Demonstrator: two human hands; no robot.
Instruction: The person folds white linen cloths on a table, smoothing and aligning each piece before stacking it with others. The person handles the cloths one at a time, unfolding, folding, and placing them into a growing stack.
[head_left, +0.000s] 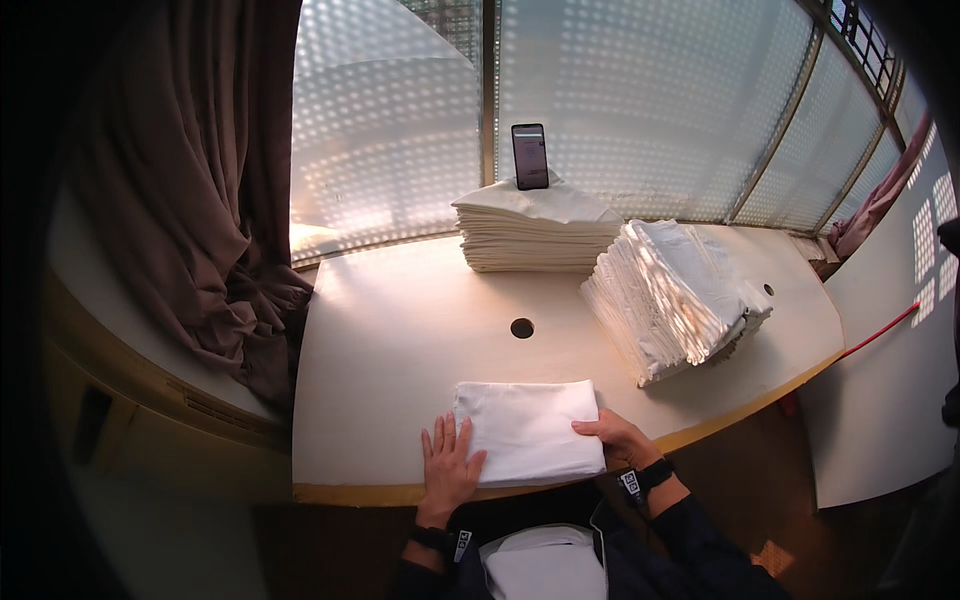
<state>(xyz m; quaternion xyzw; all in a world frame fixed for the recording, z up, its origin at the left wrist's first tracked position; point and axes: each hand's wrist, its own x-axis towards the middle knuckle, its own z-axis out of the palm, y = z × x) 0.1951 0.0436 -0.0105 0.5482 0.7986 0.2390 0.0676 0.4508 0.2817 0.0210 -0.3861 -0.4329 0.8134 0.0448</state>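
Note:
A folded white cloth (529, 431) lies at the front edge of the pale table. My left hand (450, 465) rests palm down along the cloth's left side, fingers apart, partly on the tabletop. At the right side, my right hand (622, 437) grips the cloth, its thumb on top and its fingers hidden beneath the edge. Behind and to the right is a tall, leaning pile of white folded cloths (667, 292). A neater stack of cream folded cloths (536, 236) stands at the back of the table.
A smartphone (531, 157) stands upright on the cream stack, against the window (637, 105). The tabletop (390, 360) has a round cable hole (522, 328). Brown curtains (195, 187) hang at the left. A red cord (881, 332) runs beyond the table's right end.

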